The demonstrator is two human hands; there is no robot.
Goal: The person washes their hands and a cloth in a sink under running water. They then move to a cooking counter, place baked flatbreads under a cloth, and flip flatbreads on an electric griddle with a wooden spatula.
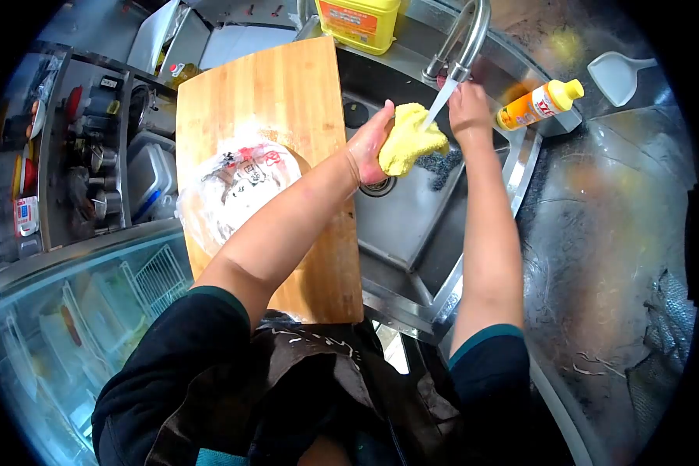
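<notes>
Water runs from the curved metal faucet point(474, 43) onto a yellow cloth point(412, 140) above the steel sink point(388, 225). My left hand point(371, 147) holds the cloth from its left side, thumb raised along its edge. Beside the faucet's base is my right hand point(469, 113), its fingers curled near the spout and partly hidden behind it; what they grip, if anything, is hidden. A dark scouring pad point(441, 169) lies in the sink below the cloth.
A wooden board point(264, 85) with a plastic bag point(245, 186) covers the sink's left part. Behind stands a yellow jug point(357, 23). An orange-yellow bottle point(537, 106) and a white scraper point(617, 78) are at right. Shelves point(85, 147) stand at left.
</notes>
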